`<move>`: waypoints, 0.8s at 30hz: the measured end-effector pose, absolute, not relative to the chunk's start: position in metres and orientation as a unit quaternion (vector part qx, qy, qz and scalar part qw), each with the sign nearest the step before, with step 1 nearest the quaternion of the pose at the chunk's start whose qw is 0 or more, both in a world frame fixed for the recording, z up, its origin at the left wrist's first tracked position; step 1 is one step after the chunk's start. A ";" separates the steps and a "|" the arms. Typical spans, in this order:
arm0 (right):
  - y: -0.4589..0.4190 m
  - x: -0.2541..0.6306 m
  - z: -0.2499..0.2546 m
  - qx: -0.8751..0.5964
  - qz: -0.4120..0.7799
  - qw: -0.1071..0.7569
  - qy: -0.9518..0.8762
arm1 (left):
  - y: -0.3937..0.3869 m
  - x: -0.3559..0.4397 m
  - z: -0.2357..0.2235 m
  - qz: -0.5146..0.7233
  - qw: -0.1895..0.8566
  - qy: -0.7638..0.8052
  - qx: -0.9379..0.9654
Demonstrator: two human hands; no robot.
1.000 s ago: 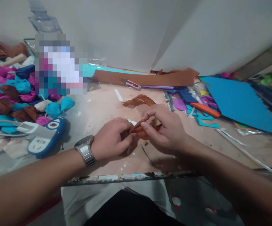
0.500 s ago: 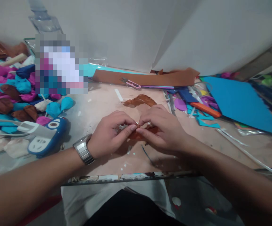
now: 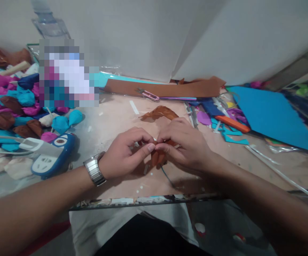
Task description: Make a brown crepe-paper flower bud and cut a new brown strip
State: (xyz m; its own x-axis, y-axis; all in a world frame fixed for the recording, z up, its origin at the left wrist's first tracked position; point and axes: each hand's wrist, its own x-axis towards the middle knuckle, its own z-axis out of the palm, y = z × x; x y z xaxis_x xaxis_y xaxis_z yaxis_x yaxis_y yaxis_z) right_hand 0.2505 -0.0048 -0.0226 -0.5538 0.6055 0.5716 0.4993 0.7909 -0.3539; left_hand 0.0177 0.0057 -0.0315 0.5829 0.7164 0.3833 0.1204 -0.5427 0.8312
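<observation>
Both hands meet over the middle of the table, pinching one small brown crepe-paper piece (image 3: 159, 156). My left hand (image 3: 124, 153), with a metal watch on its wrist, has thumb and fingers closed on the paper's left side. My right hand (image 3: 187, 144) is closed on its right side, fingertips touching the left hand's. The paper hangs crumpled below the fingertips. Just behind the hands lies a second brown paper scrap (image 3: 160, 112).
A heap of crumpled paper balls (image 3: 15, 106) in blue, pink and brown fills the left side, with a blue and white hot-glue gun (image 3: 51, 154) in front. A brown paper strip (image 3: 167, 89) and pink-handled snips (image 3: 150, 95) lie at the back. Blue sheet (image 3: 268, 113) and coloured offcuts at right.
The brown paper lay flatter between my fingers before; now it is bunched and hangs down below the pinch. Both hands have drawn closer together.
</observation>
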 end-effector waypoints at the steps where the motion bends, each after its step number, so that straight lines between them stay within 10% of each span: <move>1: -0.005 0.251 -0.023 -0.315 0.079 0.352 -0.878 | 0.006 0.018 -0.032 0.373 0.406 0.264 0.791; 24: -0.009 0.247 -0.020 -0.312 0.074 0.377 -0.869 | 0.005 0.020 -0.033 0.357 0.436 0.251 0.787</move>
